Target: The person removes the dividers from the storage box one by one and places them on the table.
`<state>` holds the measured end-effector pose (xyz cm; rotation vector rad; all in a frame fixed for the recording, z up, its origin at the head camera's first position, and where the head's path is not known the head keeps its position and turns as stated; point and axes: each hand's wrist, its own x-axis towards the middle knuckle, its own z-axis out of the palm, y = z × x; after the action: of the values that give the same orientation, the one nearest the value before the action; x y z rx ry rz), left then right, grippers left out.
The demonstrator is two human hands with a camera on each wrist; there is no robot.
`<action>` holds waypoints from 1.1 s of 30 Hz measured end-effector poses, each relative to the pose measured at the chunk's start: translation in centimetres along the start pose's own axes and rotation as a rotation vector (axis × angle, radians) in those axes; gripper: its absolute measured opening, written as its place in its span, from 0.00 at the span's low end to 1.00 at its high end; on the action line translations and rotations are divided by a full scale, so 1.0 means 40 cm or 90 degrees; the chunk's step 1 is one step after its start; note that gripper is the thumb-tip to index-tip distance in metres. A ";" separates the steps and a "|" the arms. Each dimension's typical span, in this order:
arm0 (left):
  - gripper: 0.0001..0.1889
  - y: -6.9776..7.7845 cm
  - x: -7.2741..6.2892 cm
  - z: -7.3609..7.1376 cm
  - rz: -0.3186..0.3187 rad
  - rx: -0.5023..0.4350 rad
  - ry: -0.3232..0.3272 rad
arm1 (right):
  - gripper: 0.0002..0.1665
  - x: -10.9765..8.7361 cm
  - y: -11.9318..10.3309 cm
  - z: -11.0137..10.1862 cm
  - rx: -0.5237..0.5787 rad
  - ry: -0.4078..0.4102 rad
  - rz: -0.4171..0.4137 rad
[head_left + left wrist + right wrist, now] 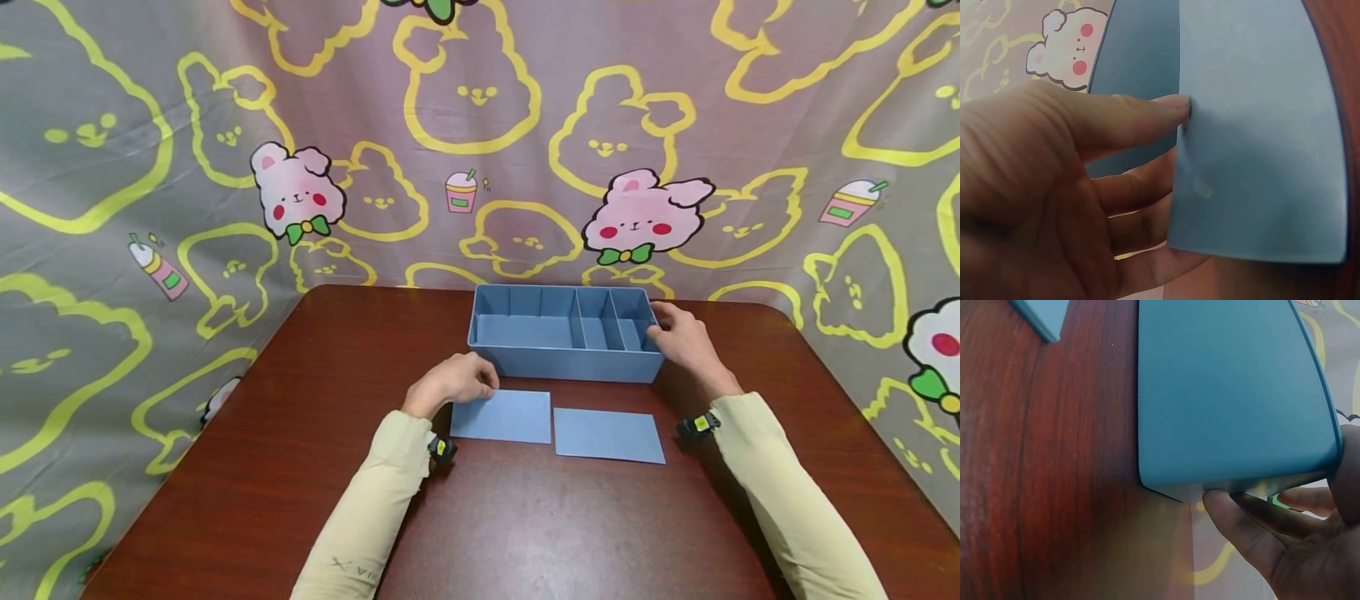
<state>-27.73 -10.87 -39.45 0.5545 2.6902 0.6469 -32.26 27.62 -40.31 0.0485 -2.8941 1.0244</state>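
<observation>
A blue-grey open box [570, 365] with dividers stands near the far side of the table. At its right end my right hand [692, 340] grips the wall, thumb over the rim and fingers along the outside. The right wrist view shows those fingers against the end of the box [1235, 394]. In front of the box lie two flat blue-grey panels, a left panel [504, 418] and a right panel [609, 435]. My left hand [453, 382] pinches the far left edge of the left panel [1260, 144], its thumb at the edge and fingers partly hidden underneath.
The dark red-brown table [570, 533] has a curtain [480, 242] with cartoon animals behind it and along both sides. Inside the box, one wide compartment is on the left and narrower ones on the right. Each wrist carries a small black camera.
</observation>
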 end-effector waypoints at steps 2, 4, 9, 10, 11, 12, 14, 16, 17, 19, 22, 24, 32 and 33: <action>0.03 0.003 0.000 -0.001 0.001 0.004 0.002 | 0.34 0.000 -0.001 -0.001 -0.001 0.001 0.000; 0.03 0.006 -0.001 -0.001 0.001 0.006 0.004 | 0.34 -0.001 -0.003 -0.003 -0.002 0.001 0.000; 0.04 0.005 0.001 -0.004 0.008 0.005 0.011 | 0.35 0.003 -0.006 -0.005 0.000 0.002 0.004; 0.04 0.004 0.002 -0.005 0.010 0.006 0.014 | 0.35 0.004 -0.006 -0.005 0.001 0.002 0.005; 0.05 0.004 0.003 -0.006 0.011 0.005 0.016 | 0.35 0.004 -0.006 -0.005 0.001 0.002 0.006; 0.05 0.003 0.004 -0.006 0.013 0.006 0.017 | 0.35 0.004 -0.006 -0.005 0.002 0.002 0.006; 0.05 0.003 0.005 -0.007 0.015 0.007 0.021 | 0.35 0.004 -0.006 -0.006 0.001 0.003 0.004; 0.06 0.003 0.005 -0.008 0.015 0.009 0.028 | 0.35 0.003 -0.007 -0.006 -0.002 0.002 0.001; 0.06 0.004 0.004 -0.009 0.015 0.007 0.033 | 0.35 0.002 -0.007 -0.005 -0.004 0.002 0.000; 0.07 0.005 0.003 -0.009 0.018 0.001 0.045 | 0.35 0.001 -0.007 -0.005 -0.007 0.000 -0.001; 0.08 0.010 0.000 -0.010 0.035 -0.007 0.066 | 0.35 -0.001 -0.007 -0.003 -0.008 -0.002 -0.004; 0.09 0.016 -0.002 -0.012 0.052 -0.009 0.079 | 0.34 -0.002 -0.008 -0.002 -0.008 -0.003 -0.005; 0.13 0.051 -0.006 -0.036 0.084 -0.025 0.106 | 0.35 -0.004 -0.012 0.001 -0.005 -0.007 0.001; 0.13 0.056 -0.007 -0.040 0.088 -0.024 0.111 | 0.35 -0.005 -0.013 0.001 -0.004 -0.007 0.002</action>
<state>-27.44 -9.74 -36.94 0.7096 2.8113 0.8166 -32.05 27.21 -40.02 0.0497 -2.9081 1.0195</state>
